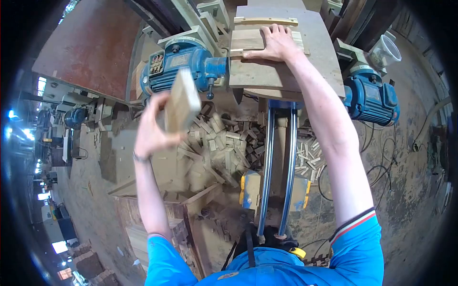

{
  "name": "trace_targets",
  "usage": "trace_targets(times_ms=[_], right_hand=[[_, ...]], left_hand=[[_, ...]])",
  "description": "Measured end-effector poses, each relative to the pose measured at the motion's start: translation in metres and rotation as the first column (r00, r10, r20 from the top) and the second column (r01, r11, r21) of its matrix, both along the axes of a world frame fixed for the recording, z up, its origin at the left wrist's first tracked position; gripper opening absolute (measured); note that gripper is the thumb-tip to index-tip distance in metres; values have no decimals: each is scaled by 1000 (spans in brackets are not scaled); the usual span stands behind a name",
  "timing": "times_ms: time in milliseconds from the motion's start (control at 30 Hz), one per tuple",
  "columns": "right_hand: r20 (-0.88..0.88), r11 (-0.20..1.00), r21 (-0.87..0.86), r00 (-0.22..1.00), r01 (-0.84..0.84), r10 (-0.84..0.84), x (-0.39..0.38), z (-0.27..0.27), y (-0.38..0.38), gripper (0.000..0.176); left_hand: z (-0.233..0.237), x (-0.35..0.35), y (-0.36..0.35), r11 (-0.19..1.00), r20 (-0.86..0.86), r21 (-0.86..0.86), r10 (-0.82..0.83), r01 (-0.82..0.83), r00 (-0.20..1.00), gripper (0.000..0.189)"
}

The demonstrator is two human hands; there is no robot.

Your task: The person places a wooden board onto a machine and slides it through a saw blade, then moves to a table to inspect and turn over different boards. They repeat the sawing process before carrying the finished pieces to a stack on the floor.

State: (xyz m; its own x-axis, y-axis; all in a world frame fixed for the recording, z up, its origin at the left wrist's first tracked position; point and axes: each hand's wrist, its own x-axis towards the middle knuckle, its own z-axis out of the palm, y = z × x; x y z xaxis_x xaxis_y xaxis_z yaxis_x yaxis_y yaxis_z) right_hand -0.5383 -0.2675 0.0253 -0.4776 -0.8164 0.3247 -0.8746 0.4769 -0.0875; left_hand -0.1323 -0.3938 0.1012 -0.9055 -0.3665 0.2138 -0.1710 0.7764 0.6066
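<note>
My left hand (153, 126) is wrapped round a wooden block (181, 102), held up in front of the left blue motor (179, 66); hand and block are slightly blurred. At the top centre, my right hand (278, 44) lies with its fingers spread on a flat wooden board (248, 39). That board rests on the machine's sliding table (317, 47), between a wooden strip (267, 21) behind it and another under my palm.
Two steel rails (268, 167) run from the table towards my body. Offcuts (224, 143) lie heaped on the floor below. A second blue motor (374, 100) and a clear plastic tub (384, 51) are at the right. Stacked boards (148, 238) stand lower left.
</note>
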Motion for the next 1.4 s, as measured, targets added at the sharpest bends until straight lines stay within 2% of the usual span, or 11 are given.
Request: trace_targets(times_ms=[133,200,267,367,533,667,800,1000,1067,1167,1400], right_hand=[[32,999,47,999,2,-3,20,3,15,137],[-31,999,35,1000,-3,4,39,0,30,127],[29,997,66,999,-39,37,63,10,50,125],[1,998,20,998,-65,65,94,5,76,116],[257,972,151,957,-179,136,147,27,124,109],[238,938,146,932,-313,274,191,29,175,95],[478,817,120,754,-565,451,222,41,215,92],[278,845,76,825,-529,491,320,45,263,91],[365,863,158,840,-480,401,352,55,277,95],[382,830,81,787,-551,485,375,70,289,97],[177,901,87,897,-425,405,304,114,278,96]], left_hand=[[-41,103,106,966,85,224,111,-128,990,100],[-74,152,155,923,257,268,209,-277,944,102],[-90,180,200,656,191,700,208,-281,959,102],[-129,232,243,629,255,701,218,-336,942,100],[-114,265,271,682,205,675,195,-283,959,99],[-103,297,283,653,55,737,201,-176,978,98],[-106,351,297,636,31,742,286,-214,958,102],[-110,409,316,607,70,749,326,-265,943,102],[-91,414,321,612,28,755,328,-236,944,103],[-75,418,323,646,8,727,331,-233,944,105],[-78,443,315,744,30,611,320,-271,947,104]])
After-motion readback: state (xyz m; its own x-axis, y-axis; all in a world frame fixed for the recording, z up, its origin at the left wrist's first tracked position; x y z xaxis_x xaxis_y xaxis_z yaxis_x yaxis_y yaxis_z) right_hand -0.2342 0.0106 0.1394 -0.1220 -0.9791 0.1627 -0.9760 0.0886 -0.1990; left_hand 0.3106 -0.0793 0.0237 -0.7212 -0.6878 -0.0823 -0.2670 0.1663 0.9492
